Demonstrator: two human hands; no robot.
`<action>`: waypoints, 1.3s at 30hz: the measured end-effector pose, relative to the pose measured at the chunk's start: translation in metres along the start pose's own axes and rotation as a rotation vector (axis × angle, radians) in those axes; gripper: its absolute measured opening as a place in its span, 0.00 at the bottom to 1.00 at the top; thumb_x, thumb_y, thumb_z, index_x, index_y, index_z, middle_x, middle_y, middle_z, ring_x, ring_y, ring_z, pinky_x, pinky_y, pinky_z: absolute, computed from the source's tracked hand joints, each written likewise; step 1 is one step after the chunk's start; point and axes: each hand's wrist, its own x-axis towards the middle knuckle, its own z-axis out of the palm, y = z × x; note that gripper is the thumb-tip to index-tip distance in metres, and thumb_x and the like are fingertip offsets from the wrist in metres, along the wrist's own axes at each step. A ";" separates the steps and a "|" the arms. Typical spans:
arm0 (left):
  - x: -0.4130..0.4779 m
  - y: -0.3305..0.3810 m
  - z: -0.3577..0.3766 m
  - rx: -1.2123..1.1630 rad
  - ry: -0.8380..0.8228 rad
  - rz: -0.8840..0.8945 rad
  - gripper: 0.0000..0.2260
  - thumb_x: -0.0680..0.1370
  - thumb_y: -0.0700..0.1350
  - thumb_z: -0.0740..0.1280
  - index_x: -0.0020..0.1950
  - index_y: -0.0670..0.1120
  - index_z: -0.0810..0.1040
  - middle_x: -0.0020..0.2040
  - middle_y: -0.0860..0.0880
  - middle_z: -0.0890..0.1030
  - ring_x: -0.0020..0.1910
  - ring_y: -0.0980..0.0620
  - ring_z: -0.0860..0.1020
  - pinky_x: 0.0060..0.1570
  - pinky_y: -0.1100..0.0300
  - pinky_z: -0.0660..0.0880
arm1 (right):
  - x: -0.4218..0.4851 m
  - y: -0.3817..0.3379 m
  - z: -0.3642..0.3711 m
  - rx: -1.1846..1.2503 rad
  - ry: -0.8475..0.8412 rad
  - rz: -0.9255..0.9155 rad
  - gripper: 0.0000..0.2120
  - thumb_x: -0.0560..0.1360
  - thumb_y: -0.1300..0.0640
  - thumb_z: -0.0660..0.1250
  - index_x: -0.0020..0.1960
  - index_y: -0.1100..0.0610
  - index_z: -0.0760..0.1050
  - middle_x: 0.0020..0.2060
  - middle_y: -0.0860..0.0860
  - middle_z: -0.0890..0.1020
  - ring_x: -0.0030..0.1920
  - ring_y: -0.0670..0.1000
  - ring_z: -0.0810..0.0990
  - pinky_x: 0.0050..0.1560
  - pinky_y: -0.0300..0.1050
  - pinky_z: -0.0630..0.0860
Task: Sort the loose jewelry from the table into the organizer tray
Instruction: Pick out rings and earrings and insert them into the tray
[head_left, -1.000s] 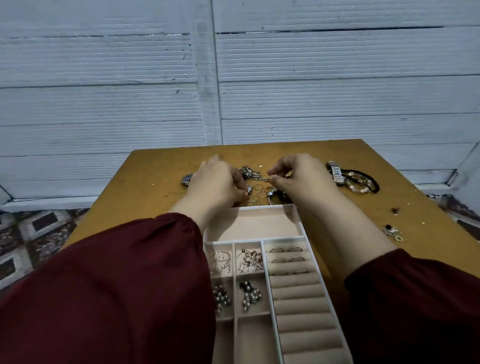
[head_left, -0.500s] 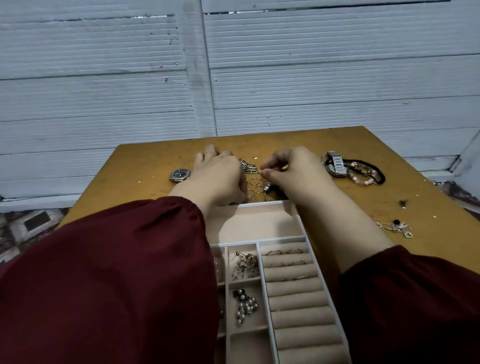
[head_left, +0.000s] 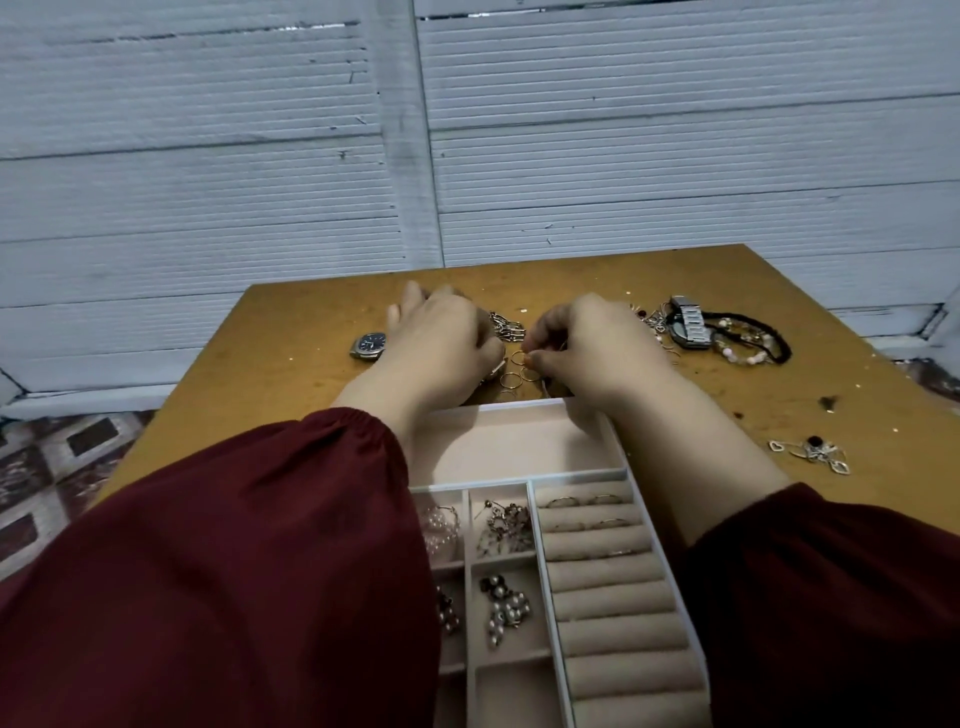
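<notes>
My left hand (head_left: 441, 348) lies over the loose jewelry on the table, back up. Its fingers bend down beside a silver chain (head_left: 506, 328), and whatever they hold is hidden. My right hand (head_left: 592, 351) pinches a thin gold ring (head_left: 519, 357) between thumb and forefinger, above several more loose rings (head_left: 511, 382). The beige organizer tray (head_left: 519, 447) sits just in front of both hands. Its large top compartment is bare, its ring rolls (head_left: 597, 571) hold a few rings, and its small compartments hold earrings (head_left: 506, 527).
A dark-faced watch (head_left: 370, 345) lies left of my left hand. A silver watch band (head_left: 688, 322) and dark beaded bracelets (head_left: 753, 340) lie at the right. Heart-shaped earrings (head_left: 815, 453) sit near the right edge of the wooden table (head_left: 291, 338). A corrugated wall stands behind.
The view tilted and my arms reach slightly farther. My right thumb and forefinger have closed on a ring in the pile. My left hand stays over the jewelry.
</notes>
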 end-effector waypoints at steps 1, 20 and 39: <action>0.000 -0.002 0.000 -0.005 -0.003 -0.016 0.10 0.78 0.53 0.62 0.48 0.52 0.81 0.59 0.48 0.75 0.61 0.42 0.63 0.55 0.51 0.60 | 0.000 -0.001 0.001 -0.031 -0.006 -0.006 0.02 0.71 0.54 0.72 0.42 0.47 0.81 0.42 0.48 0.84 0.47 0.52 0.81 0.49 0.44 0.77; -0.005 -0.032 0.015 -0.213 0.111 -0.055 0.06 0.77 0.50 0.65 0.43 0.52 0.80 0.44 0.48 0.83 0.50 0.42 0.77 0.54 0.47 0.73 | 0.007 -0.012 0.019 -0.212 -0.081 -0.015 0.07 0.70 0.49 0.72 0.37 0.47 0.75 0.48 0.52 0.83 0.55 0.57 0.77 0.54 0.47 0.73; -0.024 -0.025 -0.001 -0.314 0.179 -0.011 0.05 0.77 0.51 0.67 0.43 0.54 0.80 0.33 0.52 0.75 0.48 0.39 0.76 0.50 0.49 0.74 | -0.008 -0.014 -0.004 0.115 0.136 -0.010 0.04 0.69 0.51 0.73 0.38 0.48 0.80 0.35 0.45 0.82 0.41 0.48 0.80 0.43 0.45 0.77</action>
